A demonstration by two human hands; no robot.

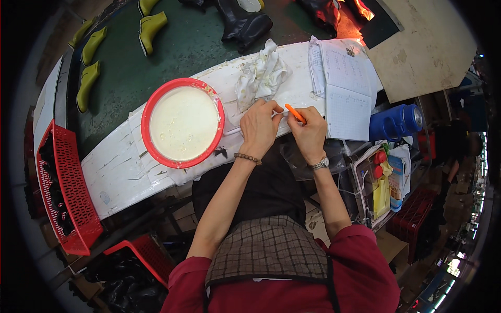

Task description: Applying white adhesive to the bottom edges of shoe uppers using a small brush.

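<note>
My left hand is closed at the front edge of the white worktop, its fingertips pinched on something thin and pale that I cannot make out. Close beside it, my right hand grips a slim orange-handled tool; its kind is unclear. The two hands almost meet. Just beyond them is a crumpled, stained white cloth. To the left of my left hand stands a round red basin holding a creamy white liquid.
An open notebook lies to the right, near a blue jug. Beyond the worktop, a green surface carries yellow-green boots and black boots. Red crates stand at left. A clear-sided bin sits at right.
</note>
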